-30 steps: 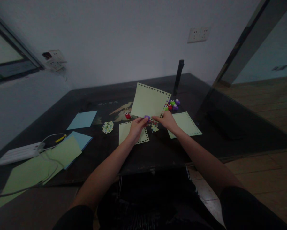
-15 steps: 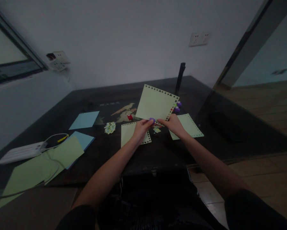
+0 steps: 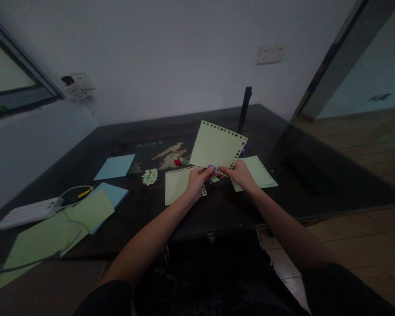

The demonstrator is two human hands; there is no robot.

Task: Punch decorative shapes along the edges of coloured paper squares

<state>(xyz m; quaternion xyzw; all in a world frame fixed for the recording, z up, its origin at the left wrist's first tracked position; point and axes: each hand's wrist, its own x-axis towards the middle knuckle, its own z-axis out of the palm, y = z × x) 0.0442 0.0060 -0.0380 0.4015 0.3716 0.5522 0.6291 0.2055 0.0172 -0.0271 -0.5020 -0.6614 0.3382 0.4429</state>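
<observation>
A pale green sheet of paper (image 3: 217, 147), with small shapes punched along its top and right edges, is tilted up above the table. My left hand (image 3: 196, 181) is closed on a small purple craft punch (image 3: 211, 167), which sits at the sheet's lower edge. With thumb and fingers, my right hand (image 3: 241, 174) pinches the same sheet near its lower right corner. Under the hands lie two more sheets with punched borders, a left one (image 3: 175, 188) and a right one (image 3: 258, 173). Small paper cut-outs (image 3: 214, 179) show between my hands.
A red punch (image 3: 177, 161) and a pile of paper cut-outs (image 3: 150, 176) lie to the left. Farther left are blue paper (image 3: 114, 167), green sheets (image 3: 45, 232) and a white power strip (image 3: 29, 212) with cables. A black upright object (image 3: 244, 109) stands behind; purple punches (image 3: 244, 148) are partly hidden.
The held sheet has dropped slightly and now covers more of the purple punches behind it. Both hands keep their hold; the view has shifted a little.
</observation>
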